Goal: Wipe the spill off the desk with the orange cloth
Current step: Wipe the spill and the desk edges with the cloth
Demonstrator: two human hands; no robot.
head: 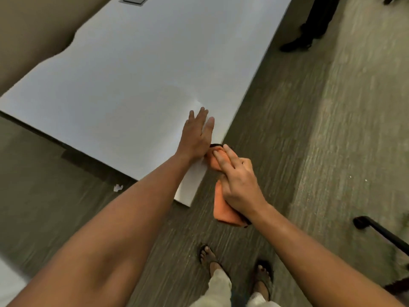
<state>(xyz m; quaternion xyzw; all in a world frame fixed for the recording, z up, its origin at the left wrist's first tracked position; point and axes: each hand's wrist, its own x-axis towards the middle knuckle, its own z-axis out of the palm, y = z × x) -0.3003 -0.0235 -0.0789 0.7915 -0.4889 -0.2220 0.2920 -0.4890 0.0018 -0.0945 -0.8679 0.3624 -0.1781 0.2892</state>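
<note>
- At the worktop's (124, 85) near right edge: two hands, one orange cloth (223, 207).
- Left hand (195, 135) lies flat on the surface, fingers straight and together.
- Right hand (238, 182) grips the cloth just off the edge, most of it hanging over the carpet (309, 129).
- Beyond the left hand, the white surface runs wide and bare.
</note>
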